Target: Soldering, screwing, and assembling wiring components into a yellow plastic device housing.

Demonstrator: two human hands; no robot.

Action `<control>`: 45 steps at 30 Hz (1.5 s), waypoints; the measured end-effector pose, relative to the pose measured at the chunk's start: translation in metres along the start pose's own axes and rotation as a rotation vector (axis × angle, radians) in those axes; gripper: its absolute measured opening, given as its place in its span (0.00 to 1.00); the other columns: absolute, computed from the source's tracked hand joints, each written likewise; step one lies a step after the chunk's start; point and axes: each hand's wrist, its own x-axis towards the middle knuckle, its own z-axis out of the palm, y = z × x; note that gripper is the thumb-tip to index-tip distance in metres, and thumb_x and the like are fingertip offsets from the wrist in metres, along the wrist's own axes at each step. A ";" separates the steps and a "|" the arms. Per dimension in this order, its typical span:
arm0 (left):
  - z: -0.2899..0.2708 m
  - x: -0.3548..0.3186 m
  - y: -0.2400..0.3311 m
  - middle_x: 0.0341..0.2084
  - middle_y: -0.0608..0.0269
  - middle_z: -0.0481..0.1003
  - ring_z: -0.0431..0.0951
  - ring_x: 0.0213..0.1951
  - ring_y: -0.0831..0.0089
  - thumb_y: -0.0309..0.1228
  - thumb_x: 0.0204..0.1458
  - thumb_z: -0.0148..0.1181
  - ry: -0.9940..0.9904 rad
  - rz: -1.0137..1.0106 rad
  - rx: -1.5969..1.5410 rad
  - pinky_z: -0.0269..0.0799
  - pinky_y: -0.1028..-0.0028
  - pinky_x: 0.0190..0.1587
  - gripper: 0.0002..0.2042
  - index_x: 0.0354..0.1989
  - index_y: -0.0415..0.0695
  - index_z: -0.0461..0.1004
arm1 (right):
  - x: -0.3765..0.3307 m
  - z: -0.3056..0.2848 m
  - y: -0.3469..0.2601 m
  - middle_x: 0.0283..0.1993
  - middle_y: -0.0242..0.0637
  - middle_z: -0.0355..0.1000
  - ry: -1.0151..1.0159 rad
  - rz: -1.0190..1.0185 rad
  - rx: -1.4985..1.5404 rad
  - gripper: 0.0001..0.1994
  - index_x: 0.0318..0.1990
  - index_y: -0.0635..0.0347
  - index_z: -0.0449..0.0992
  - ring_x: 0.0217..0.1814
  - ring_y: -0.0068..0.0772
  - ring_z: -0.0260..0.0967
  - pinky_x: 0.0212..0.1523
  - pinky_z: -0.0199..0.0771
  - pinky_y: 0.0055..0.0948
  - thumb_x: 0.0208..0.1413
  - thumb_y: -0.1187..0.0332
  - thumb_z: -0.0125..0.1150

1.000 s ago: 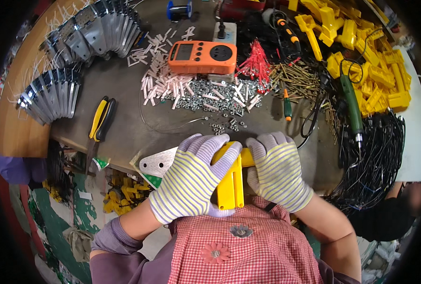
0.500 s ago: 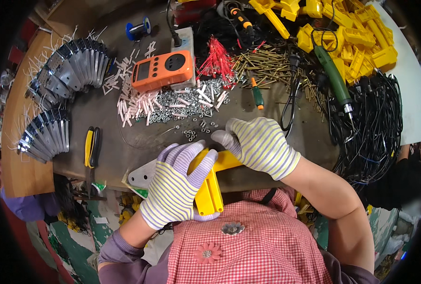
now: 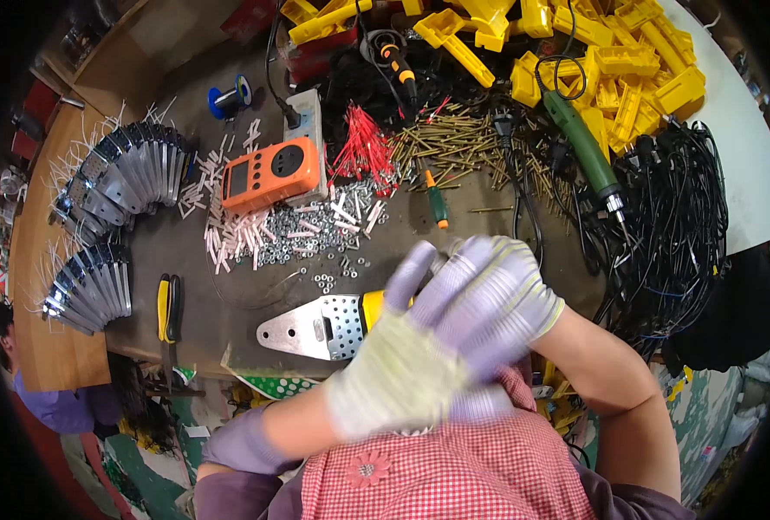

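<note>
Head view: both hands gloved, striped knit, stacked over the near edge of the worktop (image 3: 229,299). Left hand (image 3: 402,373) is motion-blurred, palm area toward the camera, fingers spread upward; looks open, but the blur makes it hard to say whether it grips anything. Right hand (image 3: 497,299) sits just behind it, fingers curled; cannot tell if it is closed on something, since the left hand covers its palm.

Landmark: perforated metal plate (image 3: 311,328), flat on the worktop, pointed end facing left. A yellow part (image 3: 372,305) shows at the plate's right end, touching it, mostly hidden under the left hand's fingers.

Relative to the plate:
- just behind: loose nuts (image 3: 324,282), then a spread of white plastic plugs (image 3: 246,234) and small screws.
- behind-left: orange meter (image 3: 270,173), tilted, against a grey power strip (image 3: 311,121).
- far left: fanned stacks of metal brackets (image 3: 112,186).
- left, near: yellow-handled pliers (image 3: 168,308).
- behind-right: red cable ties (image 3: 363,152), brass screws (image 3: 454,147), small green screwdriver (image 3: 437,204).
- far right: green rotary tool (image 3: 580,143), black cable bundle (image 3: 679,225).
- far back: pile of yellow plastic housings (image 3: 610,61).
</note>
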 end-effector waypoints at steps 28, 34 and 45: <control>0.047 0.093 -0.142 0.26 0.58 0.79 0.81 0.30 0.67 0.25 0.43 0.62 -0.203 -0.188 -0.025 0.77 0.68 0.36 0.04 0.28 0.40 0.79 | -0.047 -0.026 -0.030 0.32 0.39 0.73 0.170 -0.146 0.049 0.08 0.33 0.57 0.79 0.37 0.46 0.73 0.37 0.76 0.40 0.42 0.72 0.68; -0.007 0.012 -0.106 0.30 0.59 0.78 0.78 0.33 0.74 0.20 0.48 0.58 -0.059 -0.528 -1.119 0.76 0.71 0.39 0.07 0.33 0.43 0.68 | -0.057 -0.014 -0.032 0.32 0.38 0.73 0.107 -0.165 0.238 0.07 0.34 0.57 0.79 0.35 0.45 0.74 0.38 0.77 0.39 0.45 0.71 0.68; -0.002 -0.016 -0.105 0.31 0.66 0.79 0.80 0.34 0.78 0.21 0.49 0.64 -0.060 -0.572 -1.030 0.76 0.75 0.40 0.05 0.31 0.42 0.74 | -0.037 -0.005 -0.021 0.36 0.31 0.74 0.134 -0.499 -0.027 0.11 0.37 0.54 0.80 0.35 0.33 0.74 0.32 0.78 0.32 0.47 0.63 0.60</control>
